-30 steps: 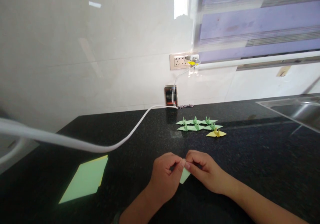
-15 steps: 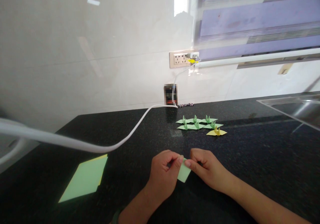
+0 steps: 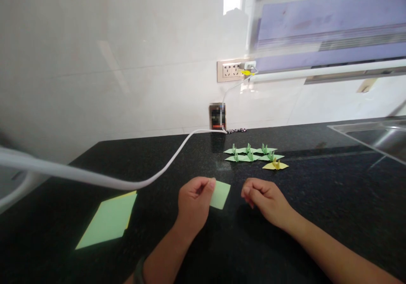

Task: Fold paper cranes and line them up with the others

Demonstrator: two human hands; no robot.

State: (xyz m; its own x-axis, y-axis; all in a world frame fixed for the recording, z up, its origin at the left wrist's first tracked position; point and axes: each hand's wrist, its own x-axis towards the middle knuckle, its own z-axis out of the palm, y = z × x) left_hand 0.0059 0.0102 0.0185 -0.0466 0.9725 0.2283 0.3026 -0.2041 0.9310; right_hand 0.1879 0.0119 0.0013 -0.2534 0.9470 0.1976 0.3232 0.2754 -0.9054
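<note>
A small folded square of light green paper [image 3: 221, 195] is pinched between the thumb and fingers of my left hand [image 3: 195, 201], just above the dark countertop. To its right, my right hand [image 3: 266, 199] is apart from the paper, with its fingers curled in and nothing visible in them. Beyond my hands stand several green paper cranes [image 3: 251, 156] in two rows, and a yellow paper crane [image 3: 275, 165] sits at their right front. At the left lies a stack of green and yellow paper sheets [image 3: 109, 222].
A thick white cable [image 3: 127, 184] crosses the left side towards a phone-like device [image 3: 217, 117], blurred out, leaning on the wall. Above it is a wall socket [image 3: 233, 70] with a charger plugged in. The rim of a metal sink [image 3: 352, 138] lies at the right on the black countertop [image 3: 333, 216].
My right hand has let go of the folded paper and moved slightly right. My left hand has shifted left with the paper, which now shows as a fuller square.
</note>
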